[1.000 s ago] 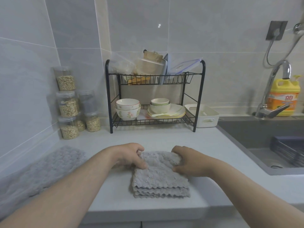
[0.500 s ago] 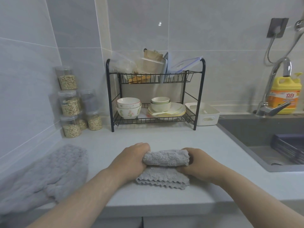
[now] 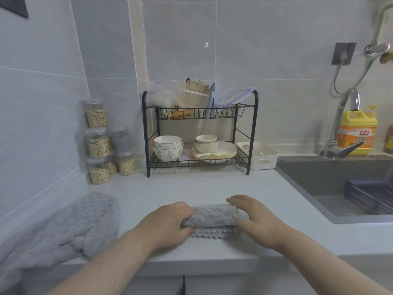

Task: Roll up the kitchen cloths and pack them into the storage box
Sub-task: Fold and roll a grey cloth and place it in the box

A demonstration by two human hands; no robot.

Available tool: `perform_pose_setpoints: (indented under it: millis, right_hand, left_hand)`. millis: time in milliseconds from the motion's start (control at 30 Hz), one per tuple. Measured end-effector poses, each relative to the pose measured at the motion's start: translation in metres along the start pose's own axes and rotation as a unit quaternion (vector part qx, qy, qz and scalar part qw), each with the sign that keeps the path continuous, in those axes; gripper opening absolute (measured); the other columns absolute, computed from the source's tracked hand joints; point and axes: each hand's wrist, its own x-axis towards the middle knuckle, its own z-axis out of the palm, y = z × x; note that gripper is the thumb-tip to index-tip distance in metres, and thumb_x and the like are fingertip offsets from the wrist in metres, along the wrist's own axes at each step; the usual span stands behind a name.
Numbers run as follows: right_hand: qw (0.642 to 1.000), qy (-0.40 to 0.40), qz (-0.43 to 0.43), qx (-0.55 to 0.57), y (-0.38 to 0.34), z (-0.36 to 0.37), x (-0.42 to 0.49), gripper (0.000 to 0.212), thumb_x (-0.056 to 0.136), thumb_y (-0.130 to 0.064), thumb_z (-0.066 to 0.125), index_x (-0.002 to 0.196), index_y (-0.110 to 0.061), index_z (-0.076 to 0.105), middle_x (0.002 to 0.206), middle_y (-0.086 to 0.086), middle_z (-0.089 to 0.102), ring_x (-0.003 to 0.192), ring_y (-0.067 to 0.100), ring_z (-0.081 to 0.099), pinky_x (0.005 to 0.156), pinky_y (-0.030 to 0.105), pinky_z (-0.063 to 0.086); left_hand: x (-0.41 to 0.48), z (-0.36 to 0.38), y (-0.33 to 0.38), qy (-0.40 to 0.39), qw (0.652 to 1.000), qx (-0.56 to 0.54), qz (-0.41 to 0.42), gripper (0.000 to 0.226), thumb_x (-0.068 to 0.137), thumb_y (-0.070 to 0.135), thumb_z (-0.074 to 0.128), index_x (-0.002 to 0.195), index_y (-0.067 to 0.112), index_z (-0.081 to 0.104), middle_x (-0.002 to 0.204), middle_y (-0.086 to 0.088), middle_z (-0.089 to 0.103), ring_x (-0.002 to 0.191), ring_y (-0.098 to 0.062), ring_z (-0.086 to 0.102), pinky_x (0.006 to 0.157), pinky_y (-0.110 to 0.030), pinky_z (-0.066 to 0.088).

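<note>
A grey kitchen cloth (image 3: 212, 217) lies near the counter's front edge, wound into a thick roll with only a narrow zigzag hem showing flat beneath it. My left hand (image 3: 168, 222) grips the roll's left end. My right hand (image 3: 253, 218) presses on its right end, fingers curved over the top. A second, larger grey cloth (image 3: 70, 226) lies spread flat at the left of the counter. The white storage box (image 3: 262, 155) with cut-out handles stands at the back, right of the dish rack.
A black two-tier dish rack (image 3: 201, 133) with bowls and plates stands against the wall. Several jars of grain (image 3: 100, 145) are stacked at the left. The sink (image 3: 340, 184), the tap (image 3: 342, 133) and a yellow detergent bottle (image 3: 358, 130) are at the right.
Both hands have rolled the cloth towards me. The flat part has shrunk from most of the folded cloth to a thin strip of hem.
</note>
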Motion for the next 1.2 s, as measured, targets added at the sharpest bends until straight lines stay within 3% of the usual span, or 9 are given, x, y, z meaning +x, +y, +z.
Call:
perform_pose_setpoints:
  millis: [100,233,433,533,633,700,800,1067,1200]
  right_hand:
    - [0.996,0.065,-0.026,-0.056,-0.011,0.005,-0.001,0.049,0.094,-0.05,0.04,0.137,-0.03,0.051,0.145,-0.017,0.034,0.138,0.005,0.026,0.113,0.023,0.019]
    - [0.997,0.075,0.012,0.003,-0.015,0.02,0.008,0.033,0.097,-0.034,0.05,0.083,-0.017,0.075,0.123,-0.005,0.063,0.127,0.003,0.045,0.09,0.008,0.031]
    - [0.985,0.083,0.064,0.137,-0.015,0.02,0.001,0.016,0.085,-0.021,0.07,0.101,-0.019,0.073,0.089,-0.005,0.068,0.064,0.0,0.05,0.062,0.003,0.039]
    - [0.988,0.072,0.079,0.11,-0.013,0.021,0.002,0.015,0.085,-0.024,0.071,0.099,-0.027,0.065,0.065,-0.011,0.049,0.055,0.003,0.041,0.057,0.01,0.038]
    - [0.987,0.067,0.098,0.107,-0.011,0.026,0.004,0.034,0.085,-0.028,0.07,0.116,-0.028,0.057,0.089,-0.009,0.056,0.07,0.003,0.048,0.064,0.007,0.038]
    - [0.988,0.051,0.105,0.1,-0.012,0.026,0.004,0.043,0.086,-0.03,0.068,0.125,-0.029,0.051,0.109,-0.008,0.056,0.088,0.008,0.053,0.077,0.013,0.04]
    - [0.987,0.052,0.091,0.121,-0.017,0.022,0.005,0.024,0.082,-0.021,0.068,0.105,-0.026,0.059,0.097,-0.006,0.065,0.086,0.013,0.06,0.077,0.021,0.048]
    - [0.879,0.098,0.08,0.459,-0.024,0.001,0.022,0.036,0.069,-0.006,0.074,0.101,-0.019,0.062,0.096,0.011,0.065,0.076,0.025,0.063,0.06,0.031,0.052]
    - [0.815,0.081,0.069,0.569,-0.017,-0.007,0.06,0.035,0.08,0.015,0.062,0.105,-0.01,0.059,0.096,0.014,0.062,0.081,0.027,0.061,0.066,0.032,0.054]
  left_hand:
    - [-0.003,0.003,0.002,0.011,0.999,0.038,-0.003,0.034,0.086,0.052,0.047,0.094,0.021,0.058,0.103,0.012,0.055,0.095,-0.012,0.056,0.079,-0.03,0.046]
    - [-0.003,0.006,0.003,0.03,0.994,-0.071,-0.071,0.046,0.093,0.054,0.035,0.093,0.023,0.068,0.105,0.016,0.06,0.094,-0.005,0.056,0.085,-0.031,0.048]
    - [0.002,0.015,-0.001,0.051,0.94,-0.262,-0.214,0.01,0.08,0.034,0.074,0.079,0.028,0.066,0.079,0.007,0.064,0.065,-0.006,0.057,0.065,-0.021,0.047]
    - [0.006,0.017,-0.002,0.025,0.933,-0.282,-0.221,0.027,0.081,0.029,0.074,0.103,0.026,0.059,0.091,0.003,0.059,0.072,-0.008,0.051,0.068,-0.019,0.043]
    - [0.01,0.017,-0.002,-0.022,0.932,-0.278,-0.234,0.059,0.085,0.029,0.07,0.138,0.021,0.045,0.13,-0.001,0.052,0.108,-0.013,0.053,0.091,-0.019,0.037]
    - [0.011,0.013,0.002,-0.028,0.932,-0.282,-0.228,0.043,0.085,0.025,0.069,0.125,0.021,0.055,0.118,0.001,0.059,0.099,-0.012,0.056,0.088,-0.02,0.042]
    - [0.01,0.007,0.003,0.01,0.916,-0.335,-0.222,0.025,0.079,0.012,0.073,0.093,0.023,0.056,0.088,0.0,0.059,0.071,-0.01,0.053,0.07,-0.025,0.048]
    - [0.019,-0.02,0.004,0.095,0.692,-0.671,-0.247,0.027,0.08,-0.011,0.063,0.102,0.003,0.06,0.101,-0.019,0.062,0.082,-0.026,0.062,0.07,-0.034,0.05]
    - [0.046,-0.023,-0.017,0.065,0.644,-0.715,-0.264,0.035,0.081,-0.011,0.057,0.115,-0.017,0.054,0.111,-0.033,0.061,0.086,-0.031,0.063,0.077,-0.035,0.052]
